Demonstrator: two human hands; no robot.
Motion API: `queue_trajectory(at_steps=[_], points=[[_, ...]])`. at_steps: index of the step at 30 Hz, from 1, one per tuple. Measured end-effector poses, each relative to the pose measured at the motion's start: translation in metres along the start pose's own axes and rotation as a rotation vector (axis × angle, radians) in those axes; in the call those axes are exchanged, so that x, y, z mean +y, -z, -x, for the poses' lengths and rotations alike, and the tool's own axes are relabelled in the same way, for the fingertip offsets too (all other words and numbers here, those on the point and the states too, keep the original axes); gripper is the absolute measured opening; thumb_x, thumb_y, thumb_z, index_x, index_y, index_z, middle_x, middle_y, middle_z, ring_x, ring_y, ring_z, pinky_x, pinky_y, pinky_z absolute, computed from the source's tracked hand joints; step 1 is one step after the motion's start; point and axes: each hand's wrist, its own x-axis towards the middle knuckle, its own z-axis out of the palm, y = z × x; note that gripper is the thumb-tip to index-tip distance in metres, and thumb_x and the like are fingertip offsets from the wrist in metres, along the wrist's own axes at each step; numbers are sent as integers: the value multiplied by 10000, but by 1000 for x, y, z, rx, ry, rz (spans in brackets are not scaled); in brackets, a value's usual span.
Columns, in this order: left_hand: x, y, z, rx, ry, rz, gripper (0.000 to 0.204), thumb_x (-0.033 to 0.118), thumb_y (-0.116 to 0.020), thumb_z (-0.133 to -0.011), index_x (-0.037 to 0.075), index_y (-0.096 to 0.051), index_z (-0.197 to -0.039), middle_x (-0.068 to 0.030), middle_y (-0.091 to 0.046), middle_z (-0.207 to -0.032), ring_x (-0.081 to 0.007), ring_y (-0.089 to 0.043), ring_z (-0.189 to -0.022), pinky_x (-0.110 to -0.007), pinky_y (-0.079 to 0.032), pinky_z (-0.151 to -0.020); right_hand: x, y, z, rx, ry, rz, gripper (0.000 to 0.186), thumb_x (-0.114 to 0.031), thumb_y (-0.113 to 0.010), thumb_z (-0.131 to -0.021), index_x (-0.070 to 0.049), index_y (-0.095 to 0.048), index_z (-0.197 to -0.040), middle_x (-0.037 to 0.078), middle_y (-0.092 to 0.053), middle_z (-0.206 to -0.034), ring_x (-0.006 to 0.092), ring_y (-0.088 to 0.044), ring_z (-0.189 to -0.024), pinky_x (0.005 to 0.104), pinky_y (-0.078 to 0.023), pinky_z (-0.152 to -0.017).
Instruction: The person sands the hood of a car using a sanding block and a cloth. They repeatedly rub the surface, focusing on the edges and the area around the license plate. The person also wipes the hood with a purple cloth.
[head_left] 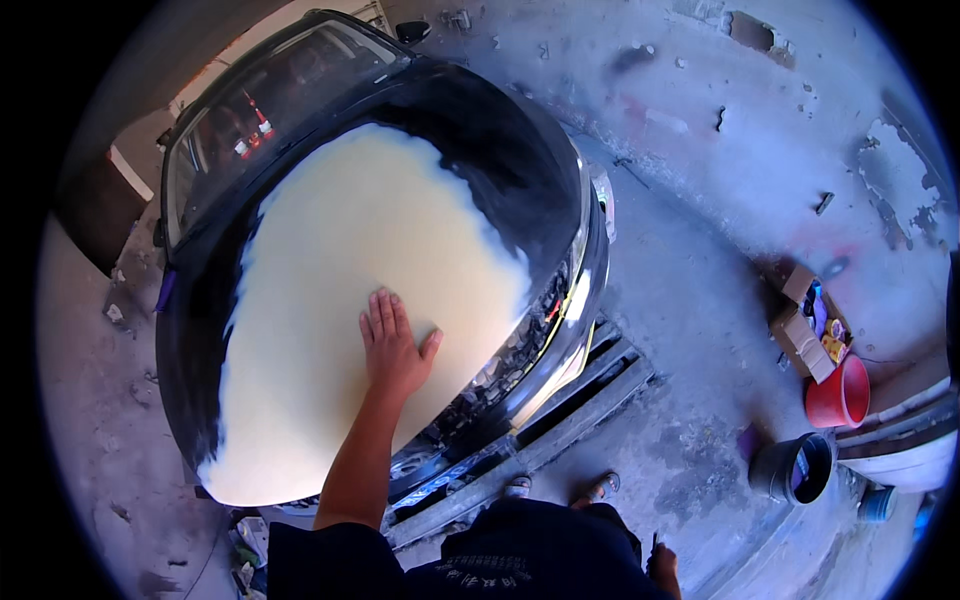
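The wall fills the upper right and meets the floor. On the left stands the car, nose toward the person, grille area laid bare. Its dark hood carries a broad, pale patch, which reaches the front edge and the front corner at the person's left; its long axis slants from that corner away toward the windshield, leaning right. A slatted platform lies along the car's nose. At the floor's right edge are an open box, a black bucket and a red bucket.

The left hand seems to rest flat on the patch, nearer the hood's front edge than its rear: fingers straight and almost together, thumb out to the right. Most of the patch lies beyond and leftward of it. The right hand is well apart, low beside the body, beside a small dark thing; I cannot tell whether it grips it.
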Motion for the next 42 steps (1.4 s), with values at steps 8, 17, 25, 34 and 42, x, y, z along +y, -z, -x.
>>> queue_trajectory(at_steps=[8,17,25,34,42], points=[[65,-7,47,12,183,-63,887,512,-515,-910,-129,-213,-1442,-331,-160,-1529,-470,-95,-1443,-589,-62,-1150,73,80,-114,182,377,393,226,-221,-466,-943,-60,-574,-828,104,-629,-618,262,-653,-526,450,-524,-490],[68,-36,-61,165,180,-119,896,563,-504,-910,-120,-254,-1434,-367,-209,-1492,-507,-182,-1407,-594,-123,-1137,37,165,-202,178,279,215,151,-152,-481,-910,-81,-602,-854,171,-652,-717,333,-666,-633,477,-522,-557],[49,-33,-230,-127,429,-105,1072,747,-390,-862,-95,-156,-1482,-272,-129,-1565,-390,-40,-1475,-499,-33,-1181,-62,228,-191,12,158,269,429,-390,-461,-993,-64,-587,-1242,186,-659,-1004,290,-632,-947,452,-482,-826],[83,-49,-309,-185,267,-161,1051,754,-333,-872,-87,-183,-1484,-235,-130,-1580,-329,-59,-1488,-432,-42,-1198,-75,275,-262,-30,263,678,370,-171,-484,-978,-99,-525,-1338,154,-601,-1182,300,-589,-1079,465,-443,-944],[210,-51,-262,-63,81,-120,975,677,-410,-898,-96,-230,-1464,-263,-179,-1556,-369,-115,-1472,-461,-81,-1193,-63,344,-397,13,476,634,225,-281,-551,-863,-65,-609,-885,218,-654,-797,433,-645,-803,571,-497,-715]])
